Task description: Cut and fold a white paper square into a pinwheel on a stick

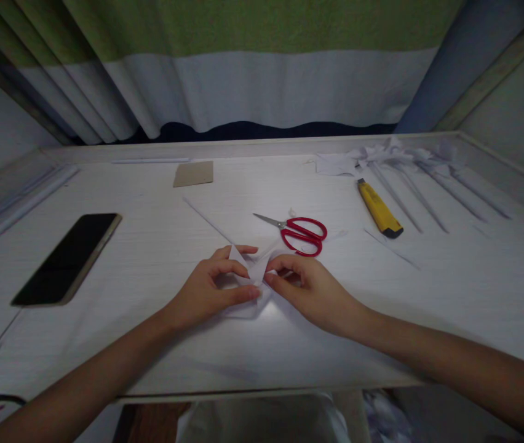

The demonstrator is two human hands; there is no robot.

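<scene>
Between my two hands, low over the white table, is a folded piece of white paper (258, 271) with pointed flaps. My left hand (213, 280) grips its left side, thumb in front and fingers behind. With thumb and forefinger, my right hand (305, 286) pinches the paper's right side near the middle. A thin white paper stick (209, 218) slants away from behind the left fingers; whether it joins the folded paper is hidden. Just beyond my right hand lie red-handled scissors (296, 232), blades pointing left.
A yellow utility knife (379, 209) lies on the right, beside several paper flowers (393, 154) on thin stems. A cardboard piece (194, 174) is at the back. On the left are a phone (68, 258) with a cable and rolled paper (35, 200). The table's front edge (243, 392) is near.
</scene>
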